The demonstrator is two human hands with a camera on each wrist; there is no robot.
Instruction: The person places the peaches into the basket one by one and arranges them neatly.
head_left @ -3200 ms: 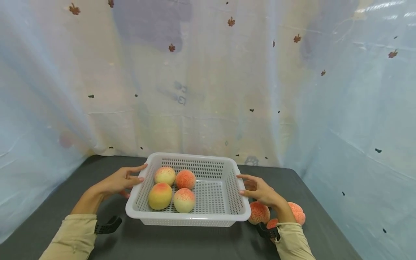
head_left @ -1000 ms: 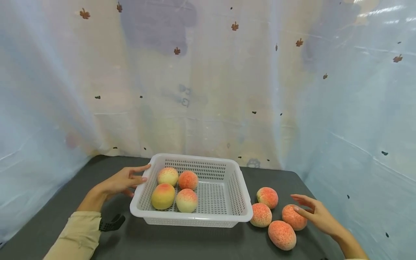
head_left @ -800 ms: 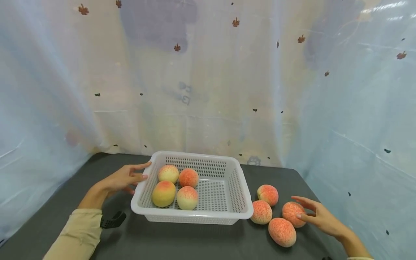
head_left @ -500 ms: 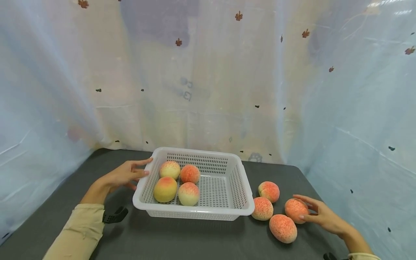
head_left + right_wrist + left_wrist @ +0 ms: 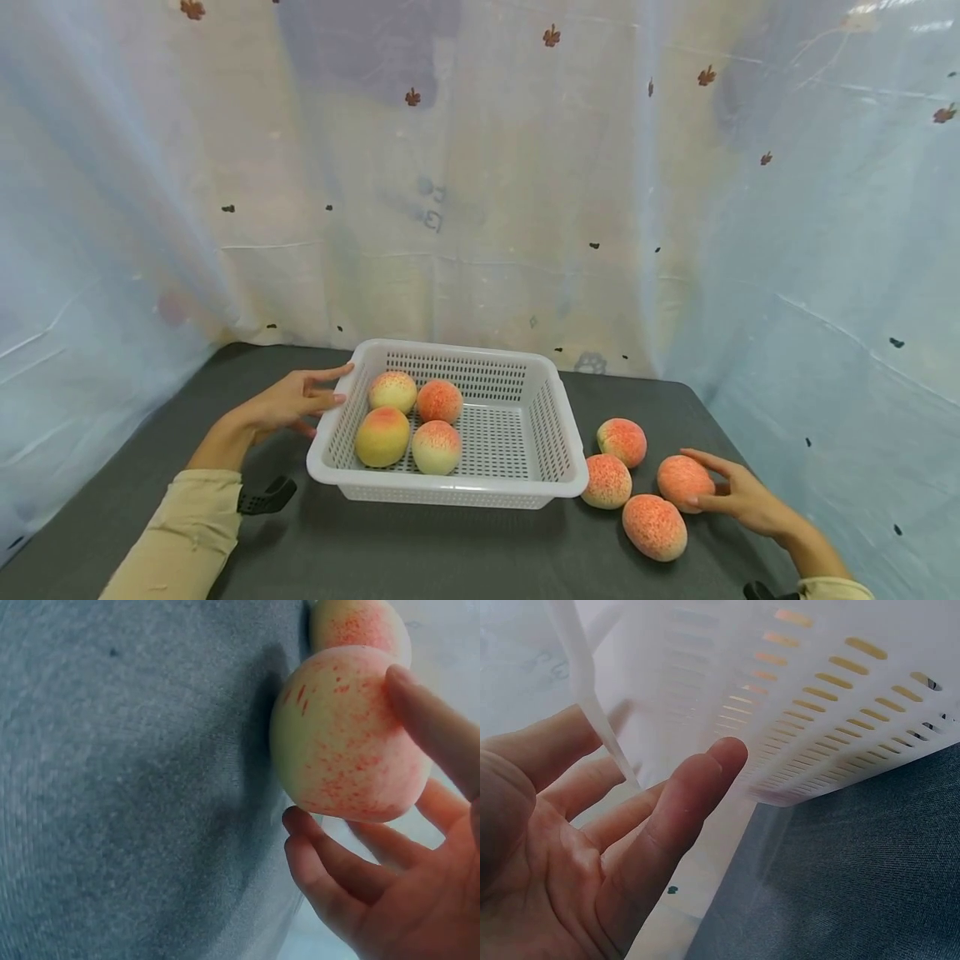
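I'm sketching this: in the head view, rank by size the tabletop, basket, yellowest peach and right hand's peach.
1. Tabletop
2. Basket
3. Yellowest peach and the peach at the right hand: too alike to rank

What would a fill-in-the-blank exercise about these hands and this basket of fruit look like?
1. The basket is coloured ____.
2. Inside it lie ____ fruits.
3. The hand nearest the basket is the person's ____ one.
4. The fruit at the right hand lies ____ (inside/outside) the basket.

Missing words: white; four; left; outside.
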